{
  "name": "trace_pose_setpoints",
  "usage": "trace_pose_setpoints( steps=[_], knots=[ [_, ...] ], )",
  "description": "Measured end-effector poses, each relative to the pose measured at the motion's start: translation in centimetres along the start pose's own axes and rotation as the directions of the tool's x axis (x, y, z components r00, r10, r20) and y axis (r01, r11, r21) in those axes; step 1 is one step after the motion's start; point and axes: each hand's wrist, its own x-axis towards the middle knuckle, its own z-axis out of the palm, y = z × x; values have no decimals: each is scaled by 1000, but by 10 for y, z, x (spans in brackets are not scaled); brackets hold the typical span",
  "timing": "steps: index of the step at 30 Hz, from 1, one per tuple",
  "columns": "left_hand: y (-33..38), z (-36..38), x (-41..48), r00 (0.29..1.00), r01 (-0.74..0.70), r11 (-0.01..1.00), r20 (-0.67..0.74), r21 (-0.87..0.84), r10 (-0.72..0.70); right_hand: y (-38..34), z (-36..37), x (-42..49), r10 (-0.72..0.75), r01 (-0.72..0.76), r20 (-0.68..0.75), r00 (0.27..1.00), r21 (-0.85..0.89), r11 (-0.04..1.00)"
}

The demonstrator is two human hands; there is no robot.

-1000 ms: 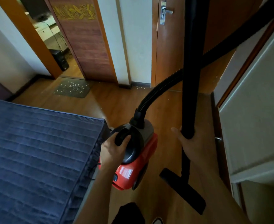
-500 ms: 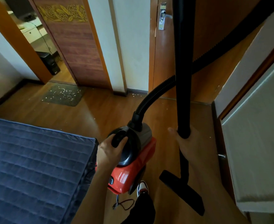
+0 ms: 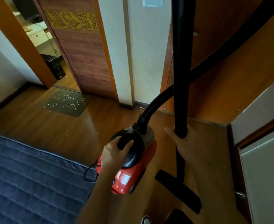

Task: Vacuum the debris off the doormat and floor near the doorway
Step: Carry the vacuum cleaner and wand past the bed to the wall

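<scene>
Dark rectangular doormat (image 3: pixel 68 105), white debris flecks (image 3: pixel 66 101) lying on it, well ahead-left of both hands. Hands: left hand (image 3: pixel 115 152) gripping handle of red-and-black canister vacuum (image 3: pixel 133 172); right hand (image 3: pixel 184 143) curling round black rigid wand (image 3: pixel 180 78). Carrying closer first, then laying flat nozzle (image 3: pixel 178 189) flush, seems best.

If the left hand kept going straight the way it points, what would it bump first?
The left hand grips the vacuum cleaner by its handle. Straight on, it would probably meet the hose where it plugs in, though depth is unclear.
</scene>
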Motion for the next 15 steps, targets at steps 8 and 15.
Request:
trace_pose_setpoints(
  steps=[8,15],
  knots=[
    [-12,2,91,987,135,991,-92,-6,-135,-9,48,116,1,1,100,995,-23,1000],
    [-17,10,204,962,215,975,-188,63,-200,-8,92,266,-133,134,246,960,12,991]
  ],
)
